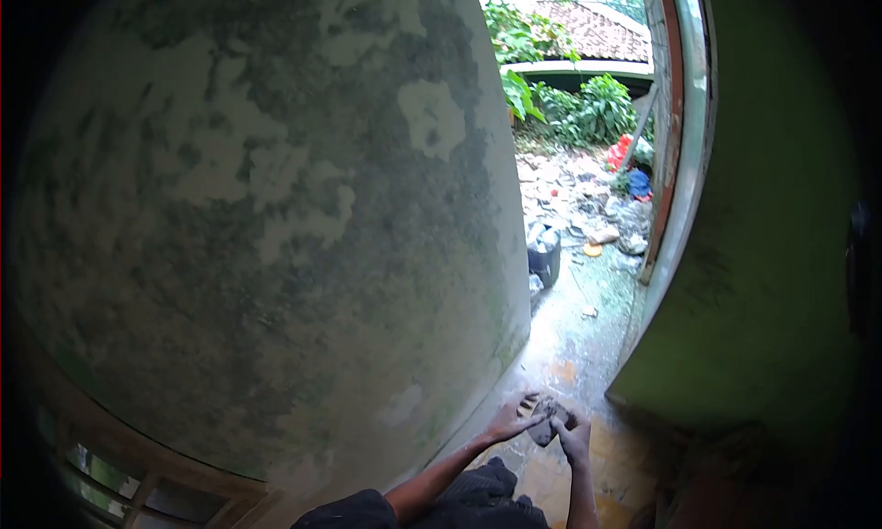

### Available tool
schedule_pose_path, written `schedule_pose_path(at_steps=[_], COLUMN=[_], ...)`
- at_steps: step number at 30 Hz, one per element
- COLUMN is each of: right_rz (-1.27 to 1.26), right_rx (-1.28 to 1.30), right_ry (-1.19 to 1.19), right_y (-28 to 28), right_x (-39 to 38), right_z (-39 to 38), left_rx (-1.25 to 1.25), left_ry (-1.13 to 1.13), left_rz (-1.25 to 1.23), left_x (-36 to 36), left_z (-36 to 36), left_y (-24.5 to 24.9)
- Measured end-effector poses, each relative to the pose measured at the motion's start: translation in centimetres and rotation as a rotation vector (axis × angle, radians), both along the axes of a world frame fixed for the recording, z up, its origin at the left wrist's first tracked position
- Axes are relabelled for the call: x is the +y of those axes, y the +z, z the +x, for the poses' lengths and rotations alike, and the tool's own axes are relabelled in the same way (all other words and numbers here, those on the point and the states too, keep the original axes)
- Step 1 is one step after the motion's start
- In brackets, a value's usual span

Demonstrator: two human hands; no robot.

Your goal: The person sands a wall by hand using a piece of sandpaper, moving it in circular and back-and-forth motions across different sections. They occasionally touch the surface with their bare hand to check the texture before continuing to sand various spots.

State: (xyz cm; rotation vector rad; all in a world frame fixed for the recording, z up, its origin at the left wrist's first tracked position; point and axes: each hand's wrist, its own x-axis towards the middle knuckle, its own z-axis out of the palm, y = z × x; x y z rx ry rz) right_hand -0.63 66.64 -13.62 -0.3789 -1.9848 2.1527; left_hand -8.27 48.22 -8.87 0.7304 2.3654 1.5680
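Note:
Low in the head view, my left hand (pixel 510 421) and my right hand (pixel 574 434) meet over a small dark grey lump (pixel 548 417) that looks like a stone or a clod. Both hands touch it, with the left fingers spread along its left side and the right fingers curled on its right side. The hands hover above a wet, stained concrete floor (pixel 570 354). What the lump is made of is too small to tell.
A large mottled grey-green wall (pixel 266 208) fills the left. A green wall (pixel 763 281) stands on the right beside a door frame (pixel 675 134). A dark bucket (pixel 544 253) sits in the narrow passage. Rubble, litter and plants lie beyond.

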Motion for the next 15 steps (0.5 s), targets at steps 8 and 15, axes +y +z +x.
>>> schedule_pose_path(at_steps=[8,15], right_rz=[-0.656,-0.691], right_rx=[0.170,0.144], right_ry=[0.008,0.066], right_y=[1.7,2.8], right_x=[-2.9,-3.6], right_z=[-7.7,-14.8], left_rx=[-0.437,-0.593], left_ry=[0.235,0.191], left_rz=[0.594,0.812], left_x=[2.1,2.8], left_z=[-6.7,-11.6], left_y=[-1.7,-0.6])
